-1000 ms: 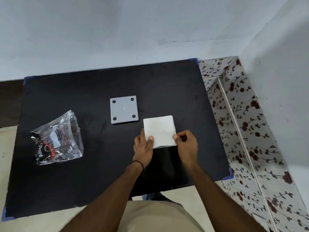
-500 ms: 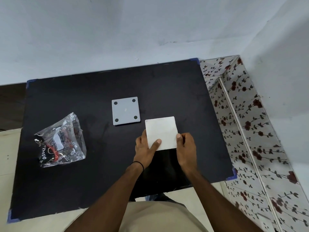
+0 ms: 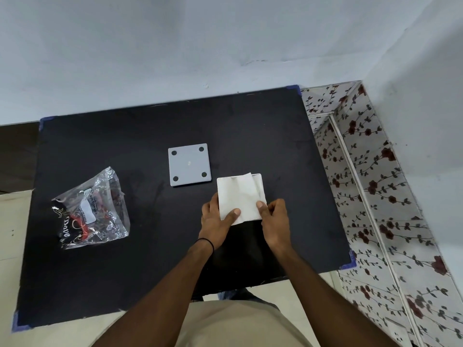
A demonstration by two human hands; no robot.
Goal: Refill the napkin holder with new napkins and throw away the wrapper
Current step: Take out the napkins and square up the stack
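Holding one white stack of napkins [image 3: 239,196] between two bare hands, a person works over a black table [image 3: 140,271] — the only other items on it are one grey square napkin holder [image 3: 189,164] and one clear plastic wrapper [image 3: 91,209]. The left hand [image 3: 217,225] grips the stack's near-left corner, thumb laid flat on the top sheet and fingers tucked beneath. The right hand [image 3: 275,222] pinches the near-right edge between thumb and curled fingers, where the top sheet is rumpled and lifted off the rest. Both forearms reach forward from the bottom of the view, wrists close together; a thin black band [image 3: 206,241] circles the left wrist. The stack sits just beside the holder's near-right corner, and whether the two touch cannot be told. The holder lies flat, showing four dark round spots, one at each corner. The wrapper, crinkled and printed in black and red, rests well apart at the table's left side. Four blue corner pieces mark the tabletop — beyond its right edge runs a floral-patterned surface [image 3: 375,196].
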